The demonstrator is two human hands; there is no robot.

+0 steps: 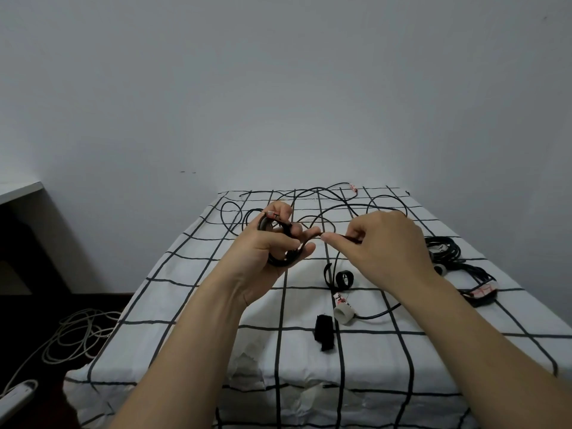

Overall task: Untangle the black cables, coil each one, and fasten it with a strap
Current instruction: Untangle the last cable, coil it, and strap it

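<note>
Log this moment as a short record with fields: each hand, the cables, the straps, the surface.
left hand: grips a coiled black cable, held above the table
right hand: pinches a black strip leading to that coil, probably a strap
loose cables: tangled on the far part of the cloth
coiled bundle: lies at the right side
strap roll: on the cloth below the right hand
loose strap: nearer the camera
surface: checked cloth
</note>
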